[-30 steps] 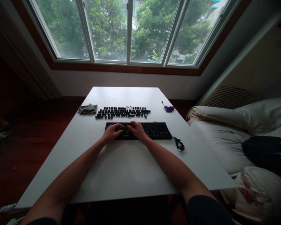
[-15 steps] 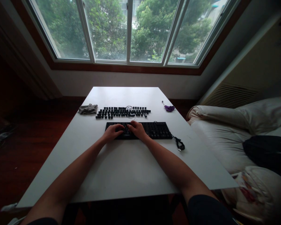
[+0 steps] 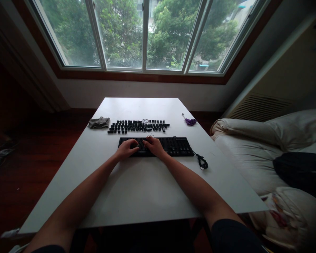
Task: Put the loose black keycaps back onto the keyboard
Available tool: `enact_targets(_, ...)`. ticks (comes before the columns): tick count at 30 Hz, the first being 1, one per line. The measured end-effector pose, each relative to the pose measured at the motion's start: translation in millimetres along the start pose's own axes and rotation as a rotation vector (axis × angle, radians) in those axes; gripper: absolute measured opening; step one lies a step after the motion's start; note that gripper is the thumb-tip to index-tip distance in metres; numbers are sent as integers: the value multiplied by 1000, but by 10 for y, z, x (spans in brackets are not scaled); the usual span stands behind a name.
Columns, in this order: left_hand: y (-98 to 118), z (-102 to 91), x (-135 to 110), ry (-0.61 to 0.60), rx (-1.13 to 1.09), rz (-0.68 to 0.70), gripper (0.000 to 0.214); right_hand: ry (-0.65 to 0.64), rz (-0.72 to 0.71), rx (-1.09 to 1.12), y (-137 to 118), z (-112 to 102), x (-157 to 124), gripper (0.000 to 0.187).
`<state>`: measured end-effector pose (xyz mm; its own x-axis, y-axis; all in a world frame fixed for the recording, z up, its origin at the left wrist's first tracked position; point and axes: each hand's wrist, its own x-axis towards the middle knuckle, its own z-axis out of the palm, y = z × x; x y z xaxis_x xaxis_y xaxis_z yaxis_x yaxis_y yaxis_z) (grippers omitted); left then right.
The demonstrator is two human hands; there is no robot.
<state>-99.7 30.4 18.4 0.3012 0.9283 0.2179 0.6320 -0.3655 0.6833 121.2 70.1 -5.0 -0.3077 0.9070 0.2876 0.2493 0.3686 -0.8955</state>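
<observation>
On a dim red-brown floor (image 3: 42,154) at far left, pale items lay too blurred to identify. A crumpled gray cloth (image 3: 99,122) rested at the left edge of a white table (image 3: 137,189), just beside rows of loose black keycaps (image 3: 121,127) spread beyond a black keyboard (image 3: 177,146). The person's left hand (image 3: 126,149) lay over the keyboard's left end, thumb and forefinger curved and parted; whether anything was held between them could not be told. Close by, the right hand (image 3: 153,145) bent over the keys, fingers curled, its grip likewise hard to tell. Both hands blocked part of the keyboard from view. A thin wire piece (image 3: 150,136) showed just past the right fingertips. Near the keyboard's right end lay a bundled black cable (image 3: 202,162), with a purple cloth (image 3: 190,122) farther back by the table's edge. A pale sofa (image 3: 239,147) bearing a dark item (image 3: 300,172) stood at right.
</observation>
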Motion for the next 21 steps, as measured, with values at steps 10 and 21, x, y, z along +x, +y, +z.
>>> enact_targets(10, -30, 79, -25, 83, 52, -7, 34, 30, 35, 14, -9, -17, 15, 31)
enact_targets(21, 4, 145, -73, 156, 236, 7, 37, 47, 36, 5, -20, -32, 14, 31)
